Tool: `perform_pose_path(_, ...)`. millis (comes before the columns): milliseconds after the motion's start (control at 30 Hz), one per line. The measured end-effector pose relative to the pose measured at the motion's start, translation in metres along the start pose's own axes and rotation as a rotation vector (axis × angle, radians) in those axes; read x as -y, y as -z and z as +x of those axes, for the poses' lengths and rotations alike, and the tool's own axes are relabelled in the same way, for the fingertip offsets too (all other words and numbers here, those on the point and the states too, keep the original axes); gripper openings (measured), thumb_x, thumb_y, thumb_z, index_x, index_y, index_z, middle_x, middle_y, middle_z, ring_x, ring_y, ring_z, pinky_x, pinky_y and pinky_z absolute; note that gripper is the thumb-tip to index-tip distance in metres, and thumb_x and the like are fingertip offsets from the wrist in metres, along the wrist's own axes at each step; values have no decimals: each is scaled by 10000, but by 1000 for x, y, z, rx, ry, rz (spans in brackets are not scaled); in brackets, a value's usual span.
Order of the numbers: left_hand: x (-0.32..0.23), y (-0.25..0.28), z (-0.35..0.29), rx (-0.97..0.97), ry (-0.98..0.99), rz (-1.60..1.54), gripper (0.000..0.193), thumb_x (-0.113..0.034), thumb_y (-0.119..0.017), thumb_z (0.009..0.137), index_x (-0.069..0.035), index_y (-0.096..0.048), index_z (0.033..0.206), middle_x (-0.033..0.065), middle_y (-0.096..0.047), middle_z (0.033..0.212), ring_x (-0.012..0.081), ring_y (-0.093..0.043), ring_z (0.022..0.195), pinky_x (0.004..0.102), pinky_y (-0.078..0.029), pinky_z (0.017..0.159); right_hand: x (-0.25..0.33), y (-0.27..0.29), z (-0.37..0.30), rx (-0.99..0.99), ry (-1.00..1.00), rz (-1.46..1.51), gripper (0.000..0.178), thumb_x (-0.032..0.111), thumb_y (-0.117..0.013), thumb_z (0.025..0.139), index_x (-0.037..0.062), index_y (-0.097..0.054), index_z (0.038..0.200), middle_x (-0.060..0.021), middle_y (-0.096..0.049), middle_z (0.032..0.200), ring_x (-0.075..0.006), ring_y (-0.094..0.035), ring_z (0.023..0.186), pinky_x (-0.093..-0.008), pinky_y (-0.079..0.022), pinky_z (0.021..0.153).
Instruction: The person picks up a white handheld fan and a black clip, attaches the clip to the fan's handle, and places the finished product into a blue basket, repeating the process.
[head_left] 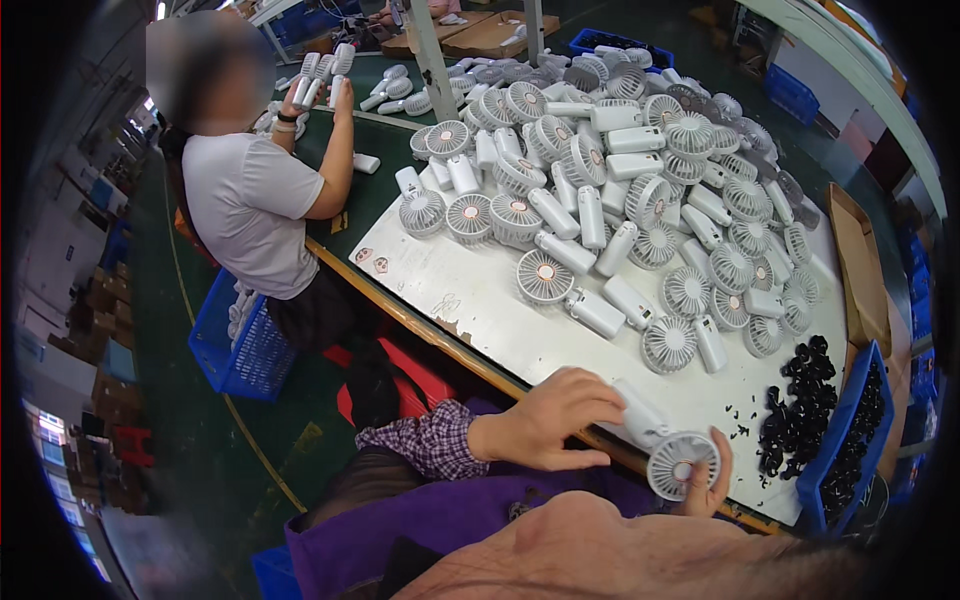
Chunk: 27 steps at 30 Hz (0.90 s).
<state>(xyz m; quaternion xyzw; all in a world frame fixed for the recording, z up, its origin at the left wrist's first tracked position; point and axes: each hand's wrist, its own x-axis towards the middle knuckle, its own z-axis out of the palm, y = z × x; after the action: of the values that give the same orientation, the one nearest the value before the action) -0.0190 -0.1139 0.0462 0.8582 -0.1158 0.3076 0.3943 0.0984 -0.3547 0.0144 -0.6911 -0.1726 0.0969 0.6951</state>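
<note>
**One fan in hand, a large pile of others on the table**

Largest first: the white-topped table (pixel 480 330) runs from the person's front edge toward the back. On it, a broad pile of handheld fans (pixel 590 215), pale grey and white, lying at all angles. Across the corner to the left, a co-worker (pixel 250 190) in a white shirt holds several similar fans up in both hands. Near the right edge, a blue tray (pixel 820 495) of small black parts; just beside it, a loose heap of black parts (pixel 800 405).

Hands: the right hand (pixel 708 485) grasps the held fan (pixel 680 465) by its round head, at the near table edge. The left hand (pixel 560 415) has fingers curved at the handle; cannot tell whether they grip or merely touch.

Progress, as judged: one unit being handled, many left in the pile. No separate finished group can be made out. Smallest item: black scraps (pixel 743 431) beside the heap.
</note>
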Motion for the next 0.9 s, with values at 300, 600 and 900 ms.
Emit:
perform_pose_path(300,46,-53,-43,501,163,-327,483,-239,-707,776,-59,-527,1186,136,-624,852,275,-616,702,357,-483,600,-1,-17,1,288,185,-91,625,435,-461,900,-70,-462,1267,-177,-502,1238,-248,-480,1163,-342,-340,1008)
perform_pose_path(600,62,-79,-27,511,1003,-1007,419,-323,-613,896,5,-553,1151,59,-656,843,106,-633,738,223,-499,637,-19,-46,73,223,59,-198,223,128,-583,894,-11,-636,1061,-28,-644,932,-80,-557,857,-224,-456,753)
perform_pose_path(900,27,-99,-49,179,790,-301,285,-233,-681,803,42,-616,764,157,-582,593,184,-565,519,313,-442,516,-11,-35,27,141,119,-356,241,124,-640,834,-11,-631,1033,-119,-633,885,-187,-601,792,-280,-469,704)
